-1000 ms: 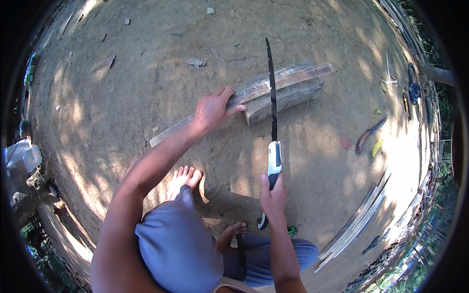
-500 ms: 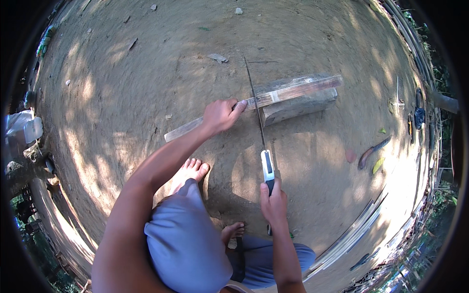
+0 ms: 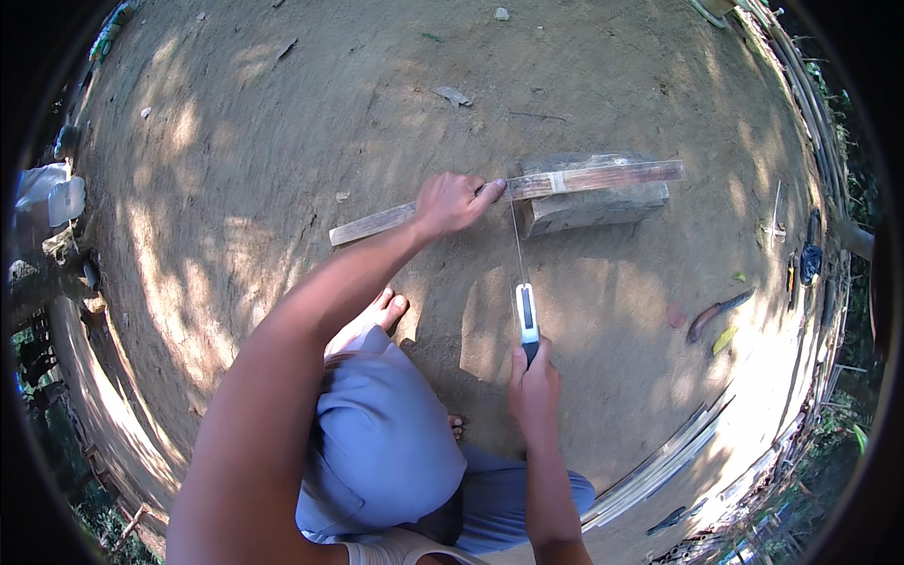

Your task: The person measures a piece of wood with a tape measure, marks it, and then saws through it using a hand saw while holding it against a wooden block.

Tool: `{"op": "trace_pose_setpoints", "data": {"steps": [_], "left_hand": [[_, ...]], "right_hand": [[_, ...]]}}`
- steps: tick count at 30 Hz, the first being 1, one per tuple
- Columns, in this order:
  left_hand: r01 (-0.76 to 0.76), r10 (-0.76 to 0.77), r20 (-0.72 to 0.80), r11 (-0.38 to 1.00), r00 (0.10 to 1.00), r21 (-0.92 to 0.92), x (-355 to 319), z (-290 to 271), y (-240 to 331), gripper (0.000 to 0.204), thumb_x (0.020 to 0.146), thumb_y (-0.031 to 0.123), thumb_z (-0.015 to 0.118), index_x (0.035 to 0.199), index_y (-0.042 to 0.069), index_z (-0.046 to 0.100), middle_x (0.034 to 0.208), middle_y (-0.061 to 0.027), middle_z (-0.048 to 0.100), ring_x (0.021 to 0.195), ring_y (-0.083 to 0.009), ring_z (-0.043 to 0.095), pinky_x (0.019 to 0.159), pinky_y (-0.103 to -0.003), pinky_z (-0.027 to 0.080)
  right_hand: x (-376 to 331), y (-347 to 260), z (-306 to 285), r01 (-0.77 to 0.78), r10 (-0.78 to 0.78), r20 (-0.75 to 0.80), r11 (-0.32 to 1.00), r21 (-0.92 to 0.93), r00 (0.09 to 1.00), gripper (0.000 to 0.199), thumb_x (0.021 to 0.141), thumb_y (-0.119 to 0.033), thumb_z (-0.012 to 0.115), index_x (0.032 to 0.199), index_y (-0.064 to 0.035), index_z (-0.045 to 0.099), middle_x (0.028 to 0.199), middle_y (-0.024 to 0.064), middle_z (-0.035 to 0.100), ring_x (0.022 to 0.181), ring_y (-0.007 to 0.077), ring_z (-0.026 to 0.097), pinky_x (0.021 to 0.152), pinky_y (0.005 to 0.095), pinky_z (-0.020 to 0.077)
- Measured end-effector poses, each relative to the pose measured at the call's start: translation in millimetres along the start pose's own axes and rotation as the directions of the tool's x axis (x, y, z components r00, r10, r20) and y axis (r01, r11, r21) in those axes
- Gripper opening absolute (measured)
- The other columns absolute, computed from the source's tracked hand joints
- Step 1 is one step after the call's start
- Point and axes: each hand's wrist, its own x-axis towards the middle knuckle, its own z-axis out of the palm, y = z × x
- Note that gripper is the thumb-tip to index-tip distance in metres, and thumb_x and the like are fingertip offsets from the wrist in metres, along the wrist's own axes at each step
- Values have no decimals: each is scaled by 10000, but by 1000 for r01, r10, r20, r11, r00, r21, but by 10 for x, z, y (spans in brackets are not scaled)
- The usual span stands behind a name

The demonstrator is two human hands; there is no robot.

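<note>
I am pressing my left hand (image 3: 454, 202) down on a long bamboo slat (image 3: 527, 188), fingers curled over it and the forefinger stretched along its upper edge — the hand is closed around the strip, not flat. The slat is lying across a grey wooden block (image 3: 595, 205) on the dirt ground (image 3: 282, 122), its far end jutting past the block to the right and its near end reaching left past my wrist. My right hand (image 3: 534, 391) is wrapped tight around the white-and-dark handle of a handsaw (image 3: 524, 301), and the thin blade is running straight up from it, seen edge-on, to meet the slat just beside my left fingertips, between them and the block. My bare foot (image 3: 377, 315) is planted on the ground below the slat, with my knee in blue shorts (image 3: 381, 443) drawn up. A curved blade tool (image 3: 718, 313) is lying well apart to the right, near a bundle of split bamboo strips (image 3: 659, 466) at the yard's edge.
</note>
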Motion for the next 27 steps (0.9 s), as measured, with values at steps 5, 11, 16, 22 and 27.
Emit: {"op": "trace_pose_setpoints", "data": {"steps": [5, 11, 16, 22, 27], "left_hand": [[46, -45, 50, 999, 998, -26, -77, 2, 25, 650, 996, 617, 457, 682, 101, 698, 557, -148, 604, 531, -331, 611, 521, -479, 440], [-36, 33, -45, 998, 998, -52, -36, 23, -17, 686, 1012, 628, 430, 604, 117, 638, 488, -116, 554, 465, -296, 572, 486, -470, 423], [57, -53, 55, 996, 997, -72, -6, -55, 41, 696, 1016, 622, 420, 589, 111, 622, 534, -137, 589, 538, -326, 625, 520, -484, 452], [24, -23, 23, 998, 999, -49, -38, -116, 60, 701, 1015, 624, 409, 609, 101, 641, 574, -165, 610, 591, -367, 641, 545, -503, 464], [31, -30, 18, 996, 999, -81, -31, -131, 112, 679, 1010, 616, 423, 646, 98, 668, 612, -189, 629, 633, -391, 653, 595, -520, 487]], "right_hand": [[102, -33, 103, -67, 67, 28, 998, -15, 997, 402, 1030, -325, 533, 1297, -35, 455, 872, 280, 690, 823, 509, 671, 698, 579, 507], [-427, 360, 109, -55, 55, -12, 998, -15, 998, 348, 1021, -305, 559, 1246, -48, 492, 843, 284, 680, 799, 515, 663, 675, 581, 491], [-292, 113, -11, -22, 21, -26, 998, -55, 999, 278, 1029, -252, 550, 1209, -47, 496, 787, 253, 658, 766, 490, 664, 641, 539, 485], [-377, 174, 30, -63, 63, -2, 996, -70, 998, 339, 1016, -286, 570, 1266, -70, 496, 849, 288, 681, 813, 517, 662, 676, 576, 491], [121, -123, 64, -88, 87, -31, 995, -39, 996, 331, 1017, -292, 560, 1256, -69, 506, 867, 293, 684, 835, 512, 666, 693, 578, 493]]}}
